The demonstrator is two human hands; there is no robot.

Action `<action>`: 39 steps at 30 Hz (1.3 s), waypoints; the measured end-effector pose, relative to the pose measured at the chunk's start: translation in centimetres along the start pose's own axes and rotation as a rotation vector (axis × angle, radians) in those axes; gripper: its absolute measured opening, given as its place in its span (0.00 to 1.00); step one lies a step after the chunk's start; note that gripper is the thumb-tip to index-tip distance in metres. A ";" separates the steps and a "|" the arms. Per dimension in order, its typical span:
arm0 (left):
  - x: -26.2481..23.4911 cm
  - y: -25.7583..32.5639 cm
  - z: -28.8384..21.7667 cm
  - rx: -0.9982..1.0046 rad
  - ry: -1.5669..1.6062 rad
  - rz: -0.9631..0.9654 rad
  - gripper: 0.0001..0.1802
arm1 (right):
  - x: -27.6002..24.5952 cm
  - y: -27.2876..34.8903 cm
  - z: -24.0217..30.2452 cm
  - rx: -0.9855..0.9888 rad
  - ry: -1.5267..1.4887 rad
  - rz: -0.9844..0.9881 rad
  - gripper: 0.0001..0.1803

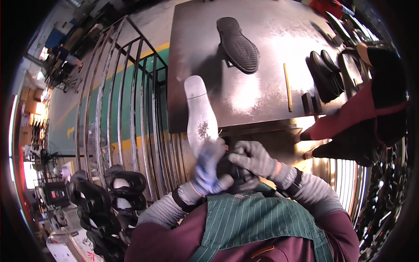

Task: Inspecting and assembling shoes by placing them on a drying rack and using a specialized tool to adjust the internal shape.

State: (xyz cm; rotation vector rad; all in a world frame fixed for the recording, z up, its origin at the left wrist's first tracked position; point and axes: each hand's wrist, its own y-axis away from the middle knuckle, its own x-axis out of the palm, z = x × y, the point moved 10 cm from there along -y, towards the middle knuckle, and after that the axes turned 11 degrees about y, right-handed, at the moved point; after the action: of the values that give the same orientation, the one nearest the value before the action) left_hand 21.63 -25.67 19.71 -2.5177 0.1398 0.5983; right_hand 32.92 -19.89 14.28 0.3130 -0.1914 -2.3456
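Note:
My left hand point(208, 171), in a bluish glove and smeared by motion, closes round a black shoe part point(228, 169) in front of my chest. Its thumb lies over the dark surface, and its upper fingers overlap the near end of a pale, sole-shaped piece point(200, 111). That piece points away from me, with a line across its far end and dark scuffs near my glove. From the other side, my right hand point(255, 159) in a grey glove grips the same black part with curled fingers. Most of the part is hidden by both gloves.
On the metal table point(187, 52) lies a black shoe point(238, 46), sole up. A thin yellowish stick point(288, 87) and a pair of black shoes point(325, 74) lie farther right. A metal-barred rack point(118, 87) stands left; black footwear point(126, 187) hangs at the lower left. A person's sleeve point(345, 113) reaches in from the right.

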 end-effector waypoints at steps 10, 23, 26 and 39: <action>0.2 6.5 15.0 -0.999 0.916 -0.637 0.32 | -16.9 -5.2 -4.3 -0.330 1.099 -0.587 0.16; -5.9 -12.5 29.8 -0.976 0.940 -0.089 0.43 | -20.8 -21.1 -7.4 0.066 -0.142 -0.508 0.33; -6.0 -17.5 33.1 -0.932 0.894 0.114 0.44 | -18.0 -17.3 -6.4 0.050 -0.016 -0.526 0.37; 9.3 -37.4 37.4 -0.867 1.290 0.358 0.33 | -17.4 -7.4 -7.5 0.440 -0.180 -0.579 0.38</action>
State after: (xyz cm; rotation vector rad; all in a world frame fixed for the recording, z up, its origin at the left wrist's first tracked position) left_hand 23.60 26.06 5.49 -3.2829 0.9612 -1.2030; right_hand 42.10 -2.72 8.31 0.4088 -0.8031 -2.8908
